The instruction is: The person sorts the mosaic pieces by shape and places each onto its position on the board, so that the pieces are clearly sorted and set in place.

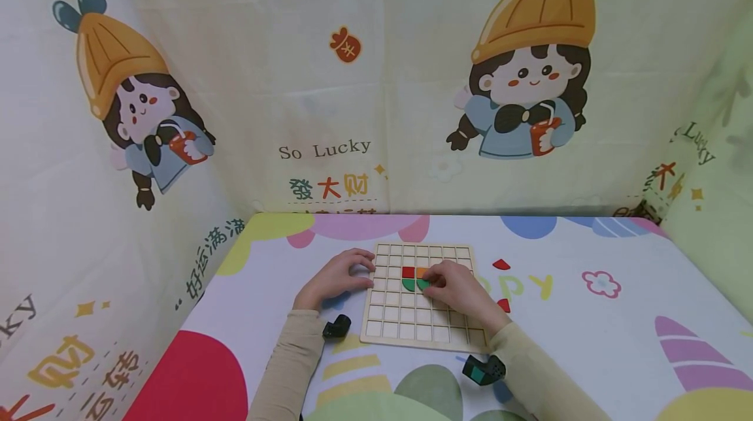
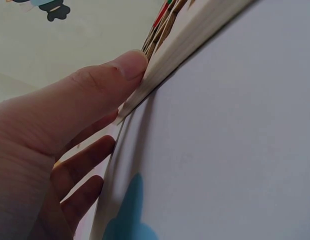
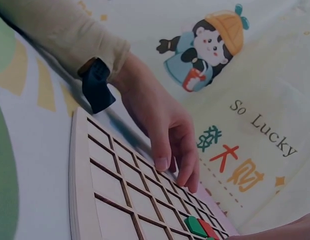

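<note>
Two green pieces (image 1: 408, 285), a red one (image 1: 408, 272) and an orange one (image 1: 420, 272) lie in adjoining cells near the middle of the board (image 1: 391, 329), which rests on the table (image 1: 594, 349). The right hand (image 1: 460, 289) is over the orange piece and the green one below it, thumb and fingers curled toward each other; the fingertips hide what is between them, so I cannot tell whether they pinch anything. The left hand (image 1: 332, 278) has its fingers spread along the board's left edge, and in its wrist view the thumb tip touches the wooden side. My main worry is a knock: with the fingertips this close to neighbouring pieces, a slight sideways push could tip one out of its cell or onto a divider. The left hand touches just the one edge, so pressing hard from the right might still turn the board. Two loose red pieces (image 1: 501, 265) lie to its right; the nearer one is just beside the right wrist, where the sleeve (image 1: 532, 365) could sweep it away if the arm draws back low.
</note>
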The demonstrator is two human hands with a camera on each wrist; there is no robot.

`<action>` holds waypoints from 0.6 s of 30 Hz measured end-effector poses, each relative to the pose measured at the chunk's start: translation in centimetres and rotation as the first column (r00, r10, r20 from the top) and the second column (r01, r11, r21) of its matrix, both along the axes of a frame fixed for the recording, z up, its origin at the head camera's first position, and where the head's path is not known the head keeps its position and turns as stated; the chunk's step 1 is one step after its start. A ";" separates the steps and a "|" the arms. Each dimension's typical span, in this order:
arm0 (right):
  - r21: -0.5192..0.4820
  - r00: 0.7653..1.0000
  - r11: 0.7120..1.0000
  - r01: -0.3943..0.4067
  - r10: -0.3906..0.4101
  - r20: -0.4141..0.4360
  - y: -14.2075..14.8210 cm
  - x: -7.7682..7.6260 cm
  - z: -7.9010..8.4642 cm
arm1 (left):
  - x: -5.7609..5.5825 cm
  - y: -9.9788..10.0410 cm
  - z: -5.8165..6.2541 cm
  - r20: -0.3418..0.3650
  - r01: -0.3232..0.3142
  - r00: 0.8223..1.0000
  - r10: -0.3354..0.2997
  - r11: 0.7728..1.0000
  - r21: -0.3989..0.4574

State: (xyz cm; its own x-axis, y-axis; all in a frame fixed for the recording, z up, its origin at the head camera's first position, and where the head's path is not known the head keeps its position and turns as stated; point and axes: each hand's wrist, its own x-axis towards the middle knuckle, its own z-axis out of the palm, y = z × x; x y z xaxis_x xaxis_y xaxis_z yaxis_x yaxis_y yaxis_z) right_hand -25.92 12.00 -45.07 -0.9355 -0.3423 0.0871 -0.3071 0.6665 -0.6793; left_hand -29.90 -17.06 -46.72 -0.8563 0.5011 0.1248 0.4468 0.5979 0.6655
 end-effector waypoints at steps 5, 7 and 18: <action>0.007 1.000 1.000 0.001 -0.001 -0.013 0.1 0.0 -0.1 | 0.0 0.0 0.0 0.001 -0.004 1.000 0.004 1.000 -0.002; 0.014 1.000 1.000 0.005 -0.005 -0.017 0.1 0.0 -0.2 | 0.1 0.0 0.1 0.004 -0.008 1.000 0.008 1.000 0.000; 0.036 0.999 0.999 0.007 -0.005 -0.045 0.2 -0.1 -0.3 | 0.2 0.1 0.2 0.017 -0.015 1.000 0.015 1.000 0.006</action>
State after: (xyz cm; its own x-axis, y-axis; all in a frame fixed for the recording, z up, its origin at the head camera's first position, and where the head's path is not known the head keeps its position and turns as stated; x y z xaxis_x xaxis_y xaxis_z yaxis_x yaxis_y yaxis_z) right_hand -26.05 12.21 -45.38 -0.9329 -0.3406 0.1169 -0.3329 0.6921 -0.6405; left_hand -29.69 -16.98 -46.55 -0.8659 0.4872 0.1136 0.4265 0.6003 0.6766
